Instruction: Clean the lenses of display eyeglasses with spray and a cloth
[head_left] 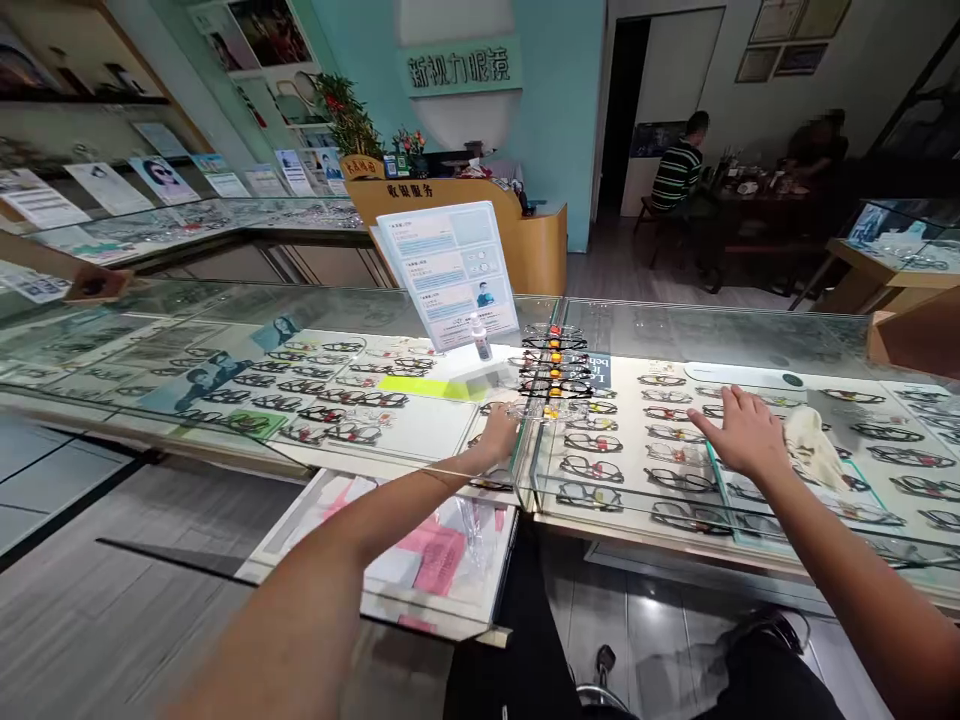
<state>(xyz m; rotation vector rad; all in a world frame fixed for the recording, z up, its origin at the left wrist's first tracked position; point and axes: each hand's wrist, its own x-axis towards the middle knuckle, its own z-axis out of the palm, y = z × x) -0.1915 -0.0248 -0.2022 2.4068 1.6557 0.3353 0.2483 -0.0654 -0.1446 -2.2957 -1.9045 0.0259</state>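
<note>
My left hand (498,436) is closed at the left end of a clear-framed pair of eyeglasses (551,411), the nearest in a column on the glass counter top. Its fingertips are partly hidden. Behind that pair lie several dark-framed eyeglasses (555,372), stacked one behind another with orange and red tags at their middles. My right hand (750,436) rests on the glass to the right, fingers stretched out, holding nothing. Next to it lies a crumpled cream cloth (811,445). A small white bottle (481,340) stands on the counter beyond my left hand.
A printed sign (454,275) stands behind the bottle. Rows of eyeglasses (592,468) lie inside the display case. Below my left arm, an open drawer (352,600) holds pink and clear packets. A wooden cash desk (544,245) and a seated person (679,170) are farther back.
</note>
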